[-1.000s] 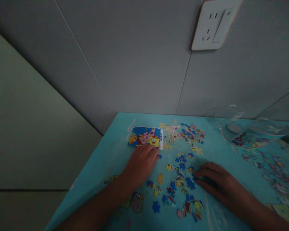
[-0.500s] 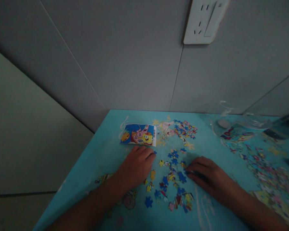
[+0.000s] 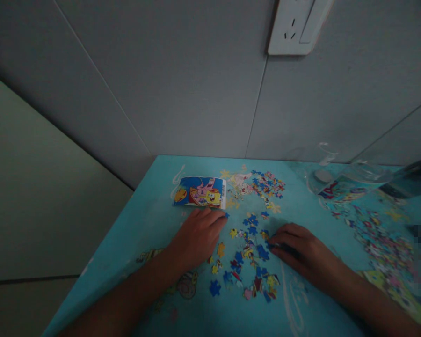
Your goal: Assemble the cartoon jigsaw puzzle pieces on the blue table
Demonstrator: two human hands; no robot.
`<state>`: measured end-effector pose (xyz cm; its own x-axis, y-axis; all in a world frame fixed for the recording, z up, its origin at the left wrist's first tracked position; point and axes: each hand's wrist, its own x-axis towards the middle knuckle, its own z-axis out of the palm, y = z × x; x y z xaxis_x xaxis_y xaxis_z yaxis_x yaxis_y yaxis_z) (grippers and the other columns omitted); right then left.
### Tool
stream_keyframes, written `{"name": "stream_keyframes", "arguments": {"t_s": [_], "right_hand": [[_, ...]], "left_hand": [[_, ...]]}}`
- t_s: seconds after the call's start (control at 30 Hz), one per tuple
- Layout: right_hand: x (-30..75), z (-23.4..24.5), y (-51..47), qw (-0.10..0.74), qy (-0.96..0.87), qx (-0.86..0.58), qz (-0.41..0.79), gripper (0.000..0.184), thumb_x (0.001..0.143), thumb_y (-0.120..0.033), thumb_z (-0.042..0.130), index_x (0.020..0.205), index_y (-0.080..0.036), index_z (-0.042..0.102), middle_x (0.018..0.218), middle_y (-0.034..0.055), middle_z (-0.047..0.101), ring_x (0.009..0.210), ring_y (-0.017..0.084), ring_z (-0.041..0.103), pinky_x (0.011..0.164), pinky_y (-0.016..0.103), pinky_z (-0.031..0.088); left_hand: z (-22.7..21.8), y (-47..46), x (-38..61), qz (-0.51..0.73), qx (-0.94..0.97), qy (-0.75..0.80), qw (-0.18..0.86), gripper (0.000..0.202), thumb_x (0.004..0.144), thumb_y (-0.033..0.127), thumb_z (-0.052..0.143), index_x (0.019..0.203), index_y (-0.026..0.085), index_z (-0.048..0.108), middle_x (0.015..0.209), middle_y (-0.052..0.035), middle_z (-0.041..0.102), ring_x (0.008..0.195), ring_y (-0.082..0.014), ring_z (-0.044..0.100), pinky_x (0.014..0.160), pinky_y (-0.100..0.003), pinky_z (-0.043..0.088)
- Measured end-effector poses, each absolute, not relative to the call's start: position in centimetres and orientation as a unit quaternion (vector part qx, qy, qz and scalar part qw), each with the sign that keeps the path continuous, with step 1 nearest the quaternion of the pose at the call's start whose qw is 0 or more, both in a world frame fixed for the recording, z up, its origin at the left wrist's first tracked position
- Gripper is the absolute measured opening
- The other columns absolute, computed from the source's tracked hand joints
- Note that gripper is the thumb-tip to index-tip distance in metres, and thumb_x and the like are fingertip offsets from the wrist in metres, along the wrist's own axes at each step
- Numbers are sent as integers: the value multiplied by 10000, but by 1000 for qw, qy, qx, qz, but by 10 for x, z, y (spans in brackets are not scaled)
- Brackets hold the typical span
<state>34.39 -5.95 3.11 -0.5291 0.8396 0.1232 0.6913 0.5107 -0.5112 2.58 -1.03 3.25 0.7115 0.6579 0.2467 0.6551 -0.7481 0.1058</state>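
Observation:
My left hand [image 3: 200,235] is closed just below the picture card [image 3: 198,192], which shows cartoon figures on blue. A small blue jigsaw piece [image 3: 227,215] peeks out at its fingertips. To the right, my right hand [image 3: 296,245] pinches a dark blue piece [image 3: 269,244] between thumb and fingers, low over the table. Between the hands lie several loose jigsaw pieces [image 3: 250,253], mostly blue, yellow and red. Some lie singly, others overlap. The palms of both hands are hidden.
A pile of small jigsaw pieces [image 3: 268,184] lies at the back, and a larger heap [image 3: 384,241] spreads on the right. A clear plastic jar [image 3: 354,185] lies near the wall [image 3: 196,93]. The turquoise tablecloth [image 3: 143,213] has printed cartoons. A wall socket [image 3: 291,35] is above.
The view has shifted slightly, so everything sits a little higher in the picture. Both hands stay nearly in place, each at its blue piece; the loose pieces look unmoved.

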Motion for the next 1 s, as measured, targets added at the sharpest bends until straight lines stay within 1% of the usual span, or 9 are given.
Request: {"name": "stream_keyframes", "arguments": {"t_s": [0.1,0.23,0.37,0.47,0.57,0.67,0.8,0.87,1.0], "right_hand": [[344,31,-60,177,-847,-454,211,165,1006,-297,586,1106,-248,707,1025,75,688,943,228,676,847,406,573],[344,30,-60,176,-846,-454,217,169,1009,-300,582,1118,-250,702,1044,72,684,958,224,670,864,411,566],[345,28,-60,178,-848,-450,215,162,1005,-294,590,1122,-252,694,1047,70,683,965,224,667,864,404,562],[345,30,-60,179,-850,-448,212,162,1004,-281,590,1123,-250,695,1039,71,684,954,222,667,852,392,559],[344,32,-60,174,-853,-445,210,174,1013,-266,569,1119,-252,705,1029,70,685,944,218,666,850,389,556],[343,33,-61,179,-853,-446,204,189,1014,-250,557,1111,-255,719,1018,69,689,936,217,667,852,389,553],[343,33,-61,179,-851,-451,202,187,1002,-232,569,1103,-253,725,1012,68,695,933,218,669,853,384,551],[343,32,-61,176,-851,-451,203,186,1003,-230,566,1103,-252,722,1009,66,695,929,218,668,850,387,549],[344,31,-61,175,-851,-450,208,187,1011,-237,558,1114,-258,712,1025,65,693,941,219,662,862,396,543]], "left_hand": [[37,-5,19,173,920,352,3,366,945,103,490,1286,168,607,1301,-115,613,1108,-268,583,919,-468,489],[41,10,3,209,898,384,-41,337,939,111,508,1247,167,631,1271,-123,618,1145,-284,578,954,-491,491],[36,22,-7,170,878,441,-79,292,954,165,536,1222,160,652,1250,-128,641,1100,-292,602,934,-499,504],[28,25,-7,143,888,432,-63,300,963,161,515,1226,125,656,1273,-139,655,1170,-299,605,990,-511,503],[20,24,-5,132,899,414,-45,342,962,176,519,1273,95,636,1346,-160,633,1261,-308,577,1058,-529,481],[17,20,-2,129,903,407,-36,372,974,196,512,1324,121,613,1407,-149,601,1314,-304,547,1093,-538,460],[18,16,2,147,907,393,-33,363,998,199,485,1339,160,606,1420,-119,597,1328,-276,538,1117,-500,444],[18,15,4,152,907,390,-39,347,1009,212,480,1326,165,613,1411,-114,603,1316,-276,544,1117,-499,435],[20,13,7,152,903,397,-57,338,1029,294,486,1305,156,624,1384,-119,620,1274,-292,565,1082,-504,442]]}}
